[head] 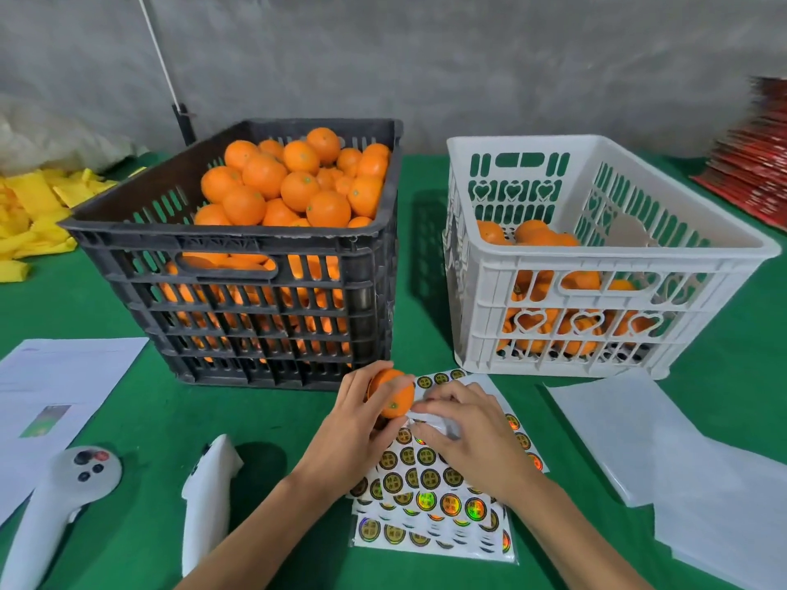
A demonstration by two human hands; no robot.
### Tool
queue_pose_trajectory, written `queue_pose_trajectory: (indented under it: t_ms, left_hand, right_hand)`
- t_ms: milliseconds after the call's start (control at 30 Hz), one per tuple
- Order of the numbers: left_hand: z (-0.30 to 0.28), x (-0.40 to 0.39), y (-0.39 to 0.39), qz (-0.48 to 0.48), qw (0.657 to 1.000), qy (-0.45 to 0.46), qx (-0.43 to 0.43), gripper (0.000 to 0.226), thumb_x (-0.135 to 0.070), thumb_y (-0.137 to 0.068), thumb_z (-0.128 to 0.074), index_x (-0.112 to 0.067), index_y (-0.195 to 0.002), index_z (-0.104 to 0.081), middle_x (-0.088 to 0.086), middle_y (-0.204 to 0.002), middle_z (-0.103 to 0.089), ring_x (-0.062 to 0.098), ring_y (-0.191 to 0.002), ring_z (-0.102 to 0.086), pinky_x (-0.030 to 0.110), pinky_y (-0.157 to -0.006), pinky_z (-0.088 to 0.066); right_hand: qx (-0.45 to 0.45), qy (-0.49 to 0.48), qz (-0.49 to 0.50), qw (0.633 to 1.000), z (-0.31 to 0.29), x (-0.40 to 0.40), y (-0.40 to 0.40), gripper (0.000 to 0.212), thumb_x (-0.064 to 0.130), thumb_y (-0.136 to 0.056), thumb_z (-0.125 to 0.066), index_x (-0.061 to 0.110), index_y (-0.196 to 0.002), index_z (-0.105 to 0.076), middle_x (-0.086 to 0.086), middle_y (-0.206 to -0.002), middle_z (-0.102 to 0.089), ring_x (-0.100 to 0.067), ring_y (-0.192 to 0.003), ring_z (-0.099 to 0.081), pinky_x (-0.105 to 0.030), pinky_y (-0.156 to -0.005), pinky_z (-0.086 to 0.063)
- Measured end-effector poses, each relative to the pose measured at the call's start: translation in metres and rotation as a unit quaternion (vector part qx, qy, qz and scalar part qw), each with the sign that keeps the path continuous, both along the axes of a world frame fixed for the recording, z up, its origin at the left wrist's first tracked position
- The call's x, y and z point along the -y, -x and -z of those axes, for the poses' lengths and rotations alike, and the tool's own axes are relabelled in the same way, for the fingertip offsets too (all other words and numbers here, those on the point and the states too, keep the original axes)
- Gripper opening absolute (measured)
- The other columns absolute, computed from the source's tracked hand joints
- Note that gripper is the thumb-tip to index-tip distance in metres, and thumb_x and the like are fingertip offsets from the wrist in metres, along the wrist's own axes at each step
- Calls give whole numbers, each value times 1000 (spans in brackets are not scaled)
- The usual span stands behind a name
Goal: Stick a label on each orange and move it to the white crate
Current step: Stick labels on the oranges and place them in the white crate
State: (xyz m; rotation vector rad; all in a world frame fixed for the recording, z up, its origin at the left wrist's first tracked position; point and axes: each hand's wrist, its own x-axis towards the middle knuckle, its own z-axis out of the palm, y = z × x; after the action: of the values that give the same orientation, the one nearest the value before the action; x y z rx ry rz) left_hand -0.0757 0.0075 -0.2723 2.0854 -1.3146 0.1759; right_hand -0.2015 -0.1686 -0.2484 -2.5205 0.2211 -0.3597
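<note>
Oranges were the matter in hand, and the one orange (394,396) we were working on sat low in the middle of the frame, gripped in our left hand (353,423) with the fingers curled round it, just in front of the black crate (238,291). Our right hand (464,436) lay beside it over the label sheets (430,500), fingertips pinched on a curled bit of clear backing; whether a label was already on a fingertip we could not tell. We judged several risks: a label could fold on itself or stick to the backing if peeled askew; it could land over the green stem scar, where it would lift; and the orange could roll off across the green table (127,419) if the left hand loosened while pressing. Reaching to the white crate (596,266) at the right, a sleeveless forearm could drag the loose sheets. By our count there were two crates, one black and piled high at centre left, one white and only partly filled; two white controllers (64,496) at the lower left; at least two overlapping label sheets; and one orange in hand. The crated oranges were too many and too hidden to count.
</note>
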Motion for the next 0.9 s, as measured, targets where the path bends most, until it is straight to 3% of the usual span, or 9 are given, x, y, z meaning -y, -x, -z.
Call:
queue_pose_trajectory:
  t_ms: [200, 333, 400, 467, 533, 600, 900]
  left_hand:
    - [5, 1, -2, 4, 1000, -4, -1, 53, -38, -101, -64, -44, -148, -39, -13, -157, -28, 9, -142, -31, 21, -93, -46]
    - [5, 1, -2, 7, 1000, -7, -6, 52, -38, -101, -62, -46, -147, -39, -18, -157, -26, 7, -143, -29, 19, -94, -44]
    - [4, 1, -2, 9, 1000, -7, -10, 51, -38, -101, -62, -47, -146, -39, -20, -157, -25, 4, -143, -27, 16, -94, -41]
    - [4, 1, -2, 11, 1000, -9, -15, 52, -37, -101, -63, -48, -146, -39, -21, -157, -25, 4, -143, -26, 13, -96, -38]
    - [4, 1, -1, 12, 1000, -5, -20, 51, -38, -102, -62, -47, -146, -40, -21, -156, -26, 4, -144, -26, 11, -98, -36]
    - [4, 2, -1, 10, 1000, -3, -27, 51, -38, -101, -63, -47, -146, -41, -21, -156, -27, 5, -145, -27, 12, -102, -35]
    - [6, 2, -2, 0, 999, -13, -33, 52, -40, -100, -63, -51, -145, -39, -25, -155, -25, 1, -145, -25, 10, -102, -33]
  right_hand:
    - [11, -183, 8, 983, 0, 2, -3, 9, 36, -88, -78, 38, -96, -81, 19, -111, -65, -5, -117, -52, -41, -105, -41]
    - [13, -297, 15, 955, -3, 5, -5, 11, 17, -90, -76, 25, -85, -82, 7, -103, -71, -14, -106, -63, -48, -98, -47]
    - [15, -270, 27, 962, -3, 4, -5, 12, 18, -91, -74, 25, -83, -80, 10, -102, -72, -12, -105, -62, -47, -97, -47]
    - [5, -196, 15, 980, -1, 3, -2, 5, 33, -91, -74, 33, -88, -79, 19, -107, -68, -6, -112, -56, -43, -103, -42]
    - [-20, -148, -7, 989, -2, 4, 3, 18, 54, -86, -74, 41, -99, -75, 26, -115, -62, 0, -120, -49, -37, -109, -33]
    - [-26, -110, -18, 993, -2, 3, 5, 31, 63, -79, -76, 44, -104, -73, 28, -119, -57, 4, -122, -45, -34, -110, -29]
    - [9, -145, -5, 989, 2, 1, -1, 6, 32, -92, -73, 29, -90, -78, 19, -105, -67, -8, -108, -60, -42, -99, -45]
